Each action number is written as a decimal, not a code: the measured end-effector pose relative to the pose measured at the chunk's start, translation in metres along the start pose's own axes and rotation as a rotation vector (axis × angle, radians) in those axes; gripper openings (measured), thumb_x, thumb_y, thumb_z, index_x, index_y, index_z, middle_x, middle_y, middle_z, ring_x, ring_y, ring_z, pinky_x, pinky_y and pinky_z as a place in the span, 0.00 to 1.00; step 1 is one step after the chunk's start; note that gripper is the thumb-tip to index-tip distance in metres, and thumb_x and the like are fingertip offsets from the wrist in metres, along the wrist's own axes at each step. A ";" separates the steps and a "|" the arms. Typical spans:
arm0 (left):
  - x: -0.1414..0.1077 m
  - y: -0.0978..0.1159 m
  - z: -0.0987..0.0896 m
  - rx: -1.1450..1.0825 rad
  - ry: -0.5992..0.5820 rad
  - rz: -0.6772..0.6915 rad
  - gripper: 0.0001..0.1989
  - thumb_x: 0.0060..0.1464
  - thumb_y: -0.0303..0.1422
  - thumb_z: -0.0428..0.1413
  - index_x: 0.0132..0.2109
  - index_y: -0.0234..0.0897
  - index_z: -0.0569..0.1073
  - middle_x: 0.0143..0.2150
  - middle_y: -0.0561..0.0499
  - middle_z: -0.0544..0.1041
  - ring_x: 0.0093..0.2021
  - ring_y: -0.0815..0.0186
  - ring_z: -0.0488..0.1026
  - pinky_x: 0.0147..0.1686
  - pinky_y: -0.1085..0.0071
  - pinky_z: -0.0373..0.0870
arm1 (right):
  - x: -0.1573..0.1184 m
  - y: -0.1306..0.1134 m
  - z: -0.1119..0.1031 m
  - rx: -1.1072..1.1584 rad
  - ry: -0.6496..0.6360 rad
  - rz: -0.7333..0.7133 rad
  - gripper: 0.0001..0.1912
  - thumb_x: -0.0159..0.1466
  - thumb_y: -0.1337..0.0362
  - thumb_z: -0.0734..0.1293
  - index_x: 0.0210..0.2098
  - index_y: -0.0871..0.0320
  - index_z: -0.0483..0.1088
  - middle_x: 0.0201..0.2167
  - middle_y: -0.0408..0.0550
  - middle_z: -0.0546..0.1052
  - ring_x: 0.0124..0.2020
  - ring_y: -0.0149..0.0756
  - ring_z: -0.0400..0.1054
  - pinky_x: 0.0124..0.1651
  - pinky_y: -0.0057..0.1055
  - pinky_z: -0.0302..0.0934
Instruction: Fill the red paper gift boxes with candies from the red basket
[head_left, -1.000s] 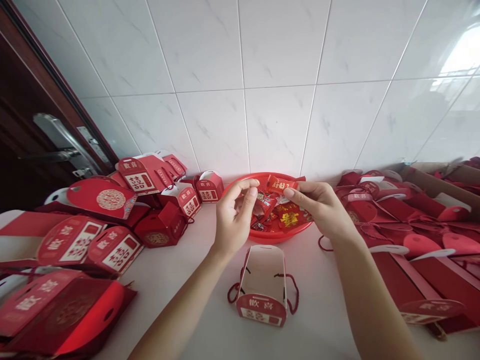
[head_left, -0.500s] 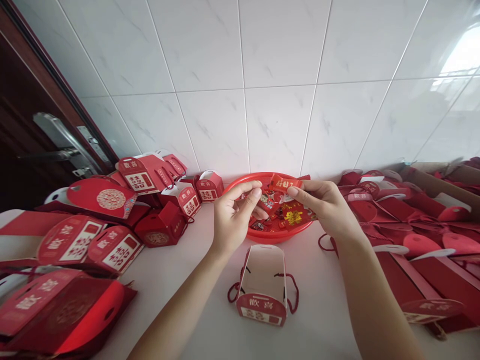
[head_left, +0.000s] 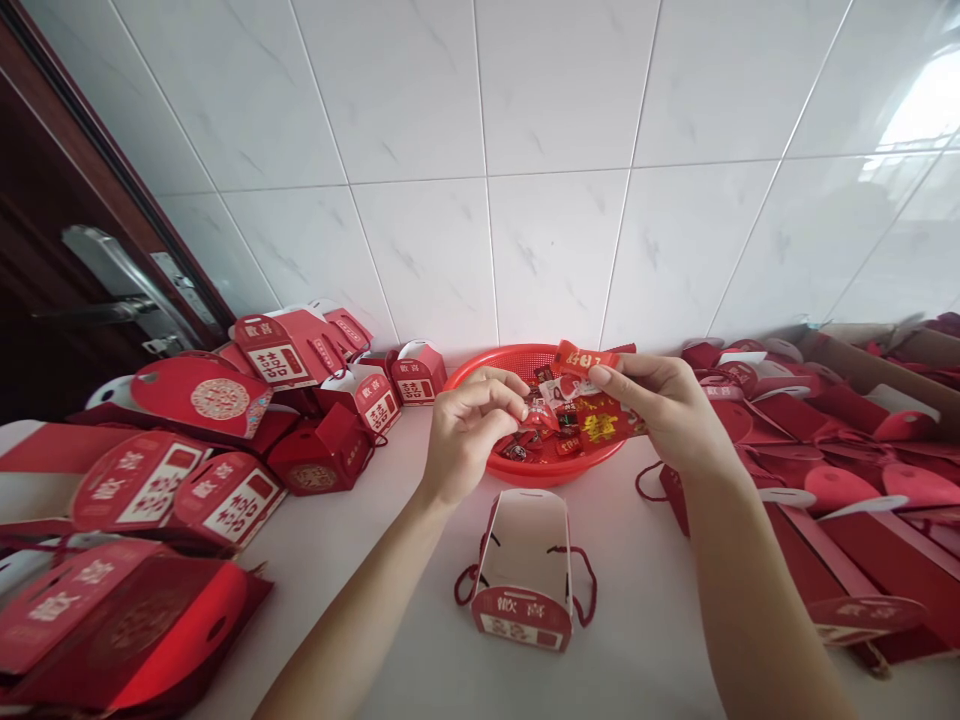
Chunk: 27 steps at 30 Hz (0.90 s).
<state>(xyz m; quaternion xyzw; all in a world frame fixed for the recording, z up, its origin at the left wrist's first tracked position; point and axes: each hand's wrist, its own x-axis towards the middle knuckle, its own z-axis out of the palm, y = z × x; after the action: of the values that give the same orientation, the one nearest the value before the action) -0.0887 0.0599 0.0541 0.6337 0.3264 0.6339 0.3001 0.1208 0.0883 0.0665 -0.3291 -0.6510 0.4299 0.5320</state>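
Glossy, grey-veined tiled wall (head_left: pixel 555 90) behind a round, perforated red plastic basket (head_left: pixel 555 477) and, nearer, an open white-lined card box (head_left: pixel 521 610) with twisted cord handles. The right hand (head_left: pixel 686 420) pinches a smooth, pale-lettered red packet (head_left: pixel 579 358) above the basket's right side; the left hand (head_left: pixel 461 435), fingertips drawn together, hovers over wrapped sweets (head_left: pixel 568 445), its grip indeterminable.

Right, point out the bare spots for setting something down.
White surface shows between the left boxes and left forearm, between the open box and right forearm, and nearer than the open box. Crowded: under the left boxes, under the right boxes, and the red basket.
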 end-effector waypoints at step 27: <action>0.000 0.021 -0.038 0.477 -1.147 -0.131 0.19 0.46 0.15 0.54 0.32 0.43 0.84 0.38 0.52 0.83 0.35 0.67 0.80 0.37 0.75 0.73 | -0.005 -0.011 -0.003 -0.108 -0.228 -0.052 0.26 0.60 0.46 0.74 0.19 0.59 0.66 0.18 0.38 0.54 0.21 0.25 0.45 0.23 0.29 0.40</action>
<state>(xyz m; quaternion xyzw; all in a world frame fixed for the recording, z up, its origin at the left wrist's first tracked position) -0.1260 0.0459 0.0717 0.9014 0.2842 0.0826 0.3161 0.1250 0.0797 0.0747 -0.2894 -0.7377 0.4149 0.4471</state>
